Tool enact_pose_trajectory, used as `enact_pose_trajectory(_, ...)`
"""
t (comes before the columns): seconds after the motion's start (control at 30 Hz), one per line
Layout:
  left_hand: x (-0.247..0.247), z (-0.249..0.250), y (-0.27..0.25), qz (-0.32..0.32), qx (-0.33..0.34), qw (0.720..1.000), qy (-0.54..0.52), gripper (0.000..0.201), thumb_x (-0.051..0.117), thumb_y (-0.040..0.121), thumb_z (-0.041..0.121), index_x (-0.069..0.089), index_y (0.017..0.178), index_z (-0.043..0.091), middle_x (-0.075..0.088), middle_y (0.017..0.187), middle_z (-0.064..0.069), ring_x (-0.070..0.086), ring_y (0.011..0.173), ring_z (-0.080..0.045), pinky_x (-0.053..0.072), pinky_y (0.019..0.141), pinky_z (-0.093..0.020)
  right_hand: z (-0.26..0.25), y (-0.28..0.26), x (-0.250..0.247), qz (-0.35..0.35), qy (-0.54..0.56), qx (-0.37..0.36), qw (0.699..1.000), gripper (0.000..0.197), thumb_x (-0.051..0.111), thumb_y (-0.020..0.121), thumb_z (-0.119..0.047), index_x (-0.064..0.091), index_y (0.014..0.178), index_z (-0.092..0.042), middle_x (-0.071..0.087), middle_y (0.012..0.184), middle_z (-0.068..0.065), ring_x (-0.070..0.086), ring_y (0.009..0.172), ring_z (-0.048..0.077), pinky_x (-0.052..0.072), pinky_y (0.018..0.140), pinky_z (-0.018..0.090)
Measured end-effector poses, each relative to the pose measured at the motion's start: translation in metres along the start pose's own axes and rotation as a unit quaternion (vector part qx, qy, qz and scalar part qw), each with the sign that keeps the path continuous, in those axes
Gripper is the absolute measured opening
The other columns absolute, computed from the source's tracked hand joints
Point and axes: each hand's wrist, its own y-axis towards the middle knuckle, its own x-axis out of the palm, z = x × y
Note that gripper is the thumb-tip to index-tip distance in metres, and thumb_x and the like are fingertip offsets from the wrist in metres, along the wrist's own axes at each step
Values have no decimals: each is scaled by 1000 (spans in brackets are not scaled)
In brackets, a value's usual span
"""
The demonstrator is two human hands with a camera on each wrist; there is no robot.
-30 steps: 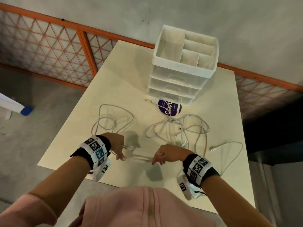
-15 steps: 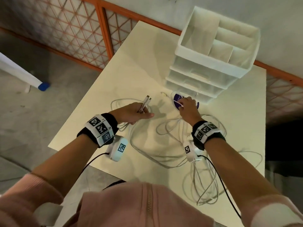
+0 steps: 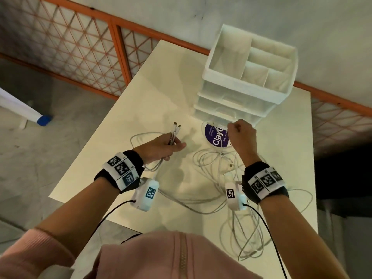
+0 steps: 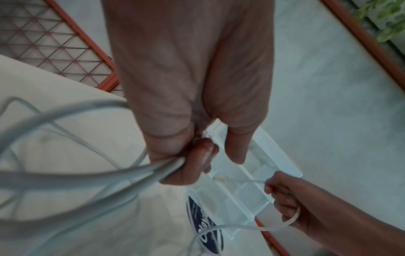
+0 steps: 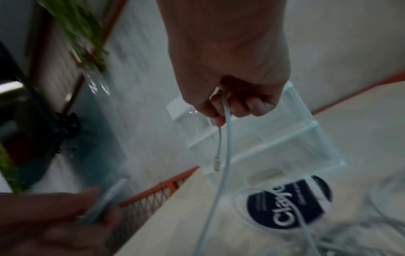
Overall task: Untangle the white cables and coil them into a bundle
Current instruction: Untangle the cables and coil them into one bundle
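Note:
Several white cables [image 3: 217, 168] lie tangled on the cream table [image 3: 153, 93], and some loops [image 3: 248, 234] hang over its front edge. My left hand [image 3: 171, 146] grips two cable ends side by side, their connectors [image 3: 176, 125] sticking out past the fingers. In the left wrist view the strands [image 4: 109, 171] run back from that hand [image 4: 188, 164]. My right hand [image 3: 235, 127] is curled into a fist above a purple round sticker [image 3: 216, 137] and pinches another cable [image 5: 227, 121]. That cable's connector end [image 5: 216, 166] dangles below the fingers.
A white drawer organizer [image 3: 249, 77] with open top compartments stands at the table's far side, just beyond my right hand. An orange-framed mesh fence [image 3: 80, 51] and a grey wall run behind the table. Black sensor wires [image 3: 267, 228] trail from my wrists.
Both hands went from the front edge to the far side. The left keeps the two cable ends; the right has lifted a cable end up off the sticker.

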Motion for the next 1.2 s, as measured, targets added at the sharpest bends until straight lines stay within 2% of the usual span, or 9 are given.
enact_pose_trajectory(0.17,16,21,-3,18,24,991,-133,32,46,93,45,48,90,13,30,69,3,27,56,-9,29,52,-19,-45,-59,0,-162,105,-111,975,14,51,93,-16,52,81,-12,64,63,2,55,51,2,43,55,17)
enact_pose_trajectory(0.33,24,34,-7,50,76,973,-213,32,38,99,36,52,84,12,34,66,2,33,49,-6,34,46,-16,-51,-88,19,-224,115,-125,960,9,51,95,-16,53,88,-11,66,61,-6,66,60,20,55,71,41)
enact_pose_trajectory(0.53,24,38,-18,103,155,961,-206,35,29,102,32,45,76,15,49,74,0,49,68,-13,44,71,-28,-49,-94,16,-288,137,-157,935,22,45,100,-24,53,91,-5,67,64,-3,63,59,13,51,70,31)
enact_pose_trajectory(0.6,17,45,-25,122,185,938,-266,36,26,103,31,41,73,15,45,62,2,52,56,-12,53,69,-31,-38,-88,13,-342,109,-173,917,32,42,100,-32,57,84,-9,64,62,-4,61,59,11,50,73,32)
enact_pose_trajectory(0.67,8,50,-31,143,219,922,-287,37,25,103,31,36,71,16,31,54,7,36,43,-9,52,55,-29,-19,-76,8,-365,55,-177,912,39,40,100,-37,58,75,-14,62,62,-5,59,60,9,49,74,28)
enact_pose_trajectory(0.83,-11,46,-42,192,251,927,-203,38,24,103,35,28,68,21,22,52,14,15,45,-5,16,41,-19,21,-43,-19,-375,-31,-152,914,36,46,98,-31,52,66,-17,55,60,-1,51,59,10,42,69,24)
enact_pose_trajectory(1.0,-2,36,-41,206,257,944,23,31,45,97,35,45,69,21,32,44,12,25,44,-5,26,46,-22,6,-34,-38,-359,-57,-178,914,32,46,98,-31,58,73,-15,55,66,10,48,52,1,40,63,19)
enact_pose_trajectory(1.1,15,34,-35,127,240,956,114,19,72,79,35,65,85,18,27,43,10,24,43,-6,22,46,-18,-25,-40,-41,-333,-1,-215,918,30,48,97,-33,59,72,-21,53,60,2,47,53,9,40,61,23)
enact_pose_trajectory(1.2,21,36,-30,85,244,956,137,19,69,82,38,73,86,20,39,51,6,32,50,-9,27,52,-22,-48,-42,-46,-295,20,-240,924,29,50,97,-33,58,71,-22,50,57,-1,45,52,11,38,57,18)
